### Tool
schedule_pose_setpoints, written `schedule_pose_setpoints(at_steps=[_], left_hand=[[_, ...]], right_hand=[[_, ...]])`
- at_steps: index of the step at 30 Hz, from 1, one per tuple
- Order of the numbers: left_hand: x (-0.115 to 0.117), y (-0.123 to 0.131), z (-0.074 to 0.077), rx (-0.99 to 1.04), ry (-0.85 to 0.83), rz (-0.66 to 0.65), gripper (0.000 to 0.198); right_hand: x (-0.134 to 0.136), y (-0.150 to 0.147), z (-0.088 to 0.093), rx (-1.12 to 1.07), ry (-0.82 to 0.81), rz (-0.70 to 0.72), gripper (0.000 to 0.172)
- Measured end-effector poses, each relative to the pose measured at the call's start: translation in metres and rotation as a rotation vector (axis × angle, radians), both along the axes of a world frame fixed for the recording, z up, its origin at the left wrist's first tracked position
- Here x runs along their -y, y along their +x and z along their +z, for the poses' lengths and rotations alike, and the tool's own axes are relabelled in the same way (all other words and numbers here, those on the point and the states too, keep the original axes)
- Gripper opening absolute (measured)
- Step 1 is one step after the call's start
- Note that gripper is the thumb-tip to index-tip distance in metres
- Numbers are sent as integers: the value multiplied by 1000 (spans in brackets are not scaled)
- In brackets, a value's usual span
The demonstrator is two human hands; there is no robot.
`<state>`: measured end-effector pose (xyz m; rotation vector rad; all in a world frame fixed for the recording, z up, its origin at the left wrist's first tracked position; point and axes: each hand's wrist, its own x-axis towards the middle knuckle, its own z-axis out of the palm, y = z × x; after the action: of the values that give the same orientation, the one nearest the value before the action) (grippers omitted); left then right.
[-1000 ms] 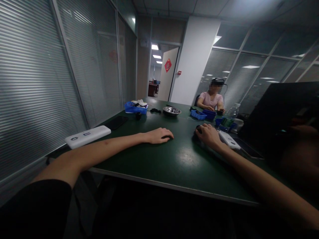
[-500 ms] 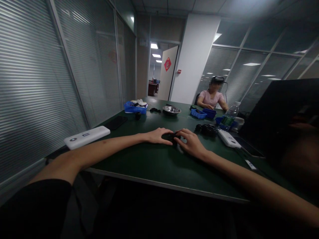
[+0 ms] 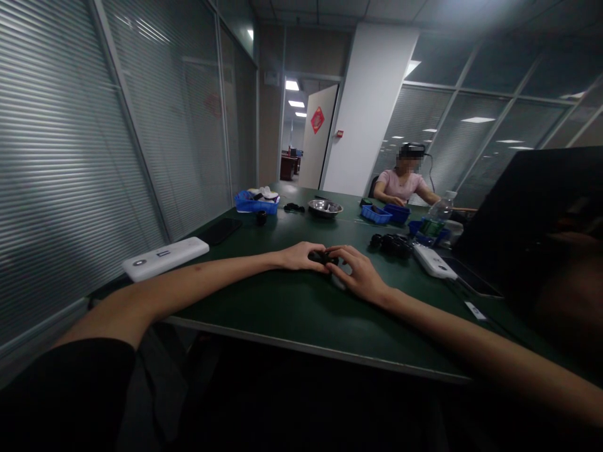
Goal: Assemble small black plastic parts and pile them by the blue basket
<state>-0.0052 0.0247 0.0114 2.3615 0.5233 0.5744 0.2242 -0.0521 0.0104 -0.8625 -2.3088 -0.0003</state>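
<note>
Just above the dark green table (image 3: 282, 307), a small black object (image 3: 321, 257) sits between my two hands; its kind cannot be made out. My left hand (image 3: 301, 256) is closed around its left side, thumb towards me and fingers on the far side. From the right, my right hand (image 3: 358, 271) grips the other end with curved fingers and thumb. The fingertips of both hands almost meet and hide part of the object. Right of my right hand lies a cluster of black items (image 3: 393, 245), too dark to tell apart.
At the back stand a metal bowl (image 3: 325, 209), a blue basket with things in it (image 3: 257, 204) and blue bins (image 3: 375, 215). White power banks (image 3: 164, 258) lie left and right. A clear bottle (image 3: 438, 216) stands by a dark screen (image 3: 537, 207). A person (image 3: 402, 185) sits across.
My right hand has shifted slightly left, closer to my left hand, and its fingers lie lower on the black object. The person across has stretched an arm further to the right.
</note>
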Motion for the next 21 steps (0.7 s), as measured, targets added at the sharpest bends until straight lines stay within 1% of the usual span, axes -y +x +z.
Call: schedule_pose_setpoints(at_steps=[6, 8, 14, 21], left_hand=[[2, 1, -1, 11, -21, -6, 47], [1, 1, -2, 6, -22, 5, 47], [0, 0, -3, 6, 1, -13, 47], [3, -1, 0, -8, 10, -13, 48]], right_hand=[[0, 2, 1, -48, -8, -135, 29], [-1, 2, 1, -49, -13, -152, 30], [1, 1, 4, -34, -27, -118, 29], [4, 2, 7, -19, -42, -90, 30]])
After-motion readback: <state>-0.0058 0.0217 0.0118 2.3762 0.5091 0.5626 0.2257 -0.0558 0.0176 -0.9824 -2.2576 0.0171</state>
